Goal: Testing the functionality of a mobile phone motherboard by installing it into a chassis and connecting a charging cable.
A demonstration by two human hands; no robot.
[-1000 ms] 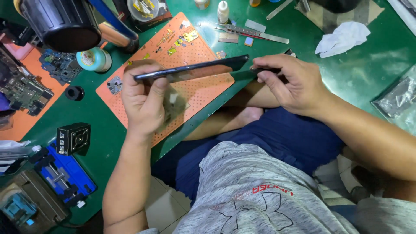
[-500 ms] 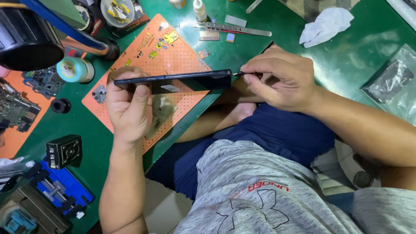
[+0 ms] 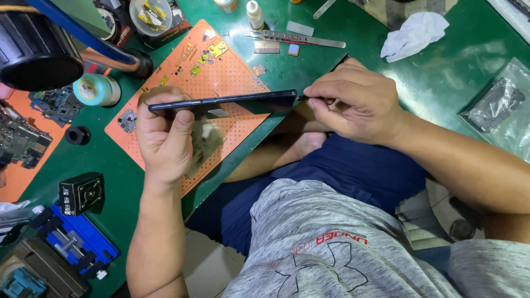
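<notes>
Our left hand gripping 1 dark phone edge-up above the orange perforated mat, our right hand pinched narrow on a thin tool at the phone's right end, tweezers and white cloth on the green bench beyond

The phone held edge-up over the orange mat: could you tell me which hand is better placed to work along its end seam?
Probably the right hand: its fingertips pinch a thin tool at the phone's right end. The left hand grips the phone's other end, steadying it.
</notes>
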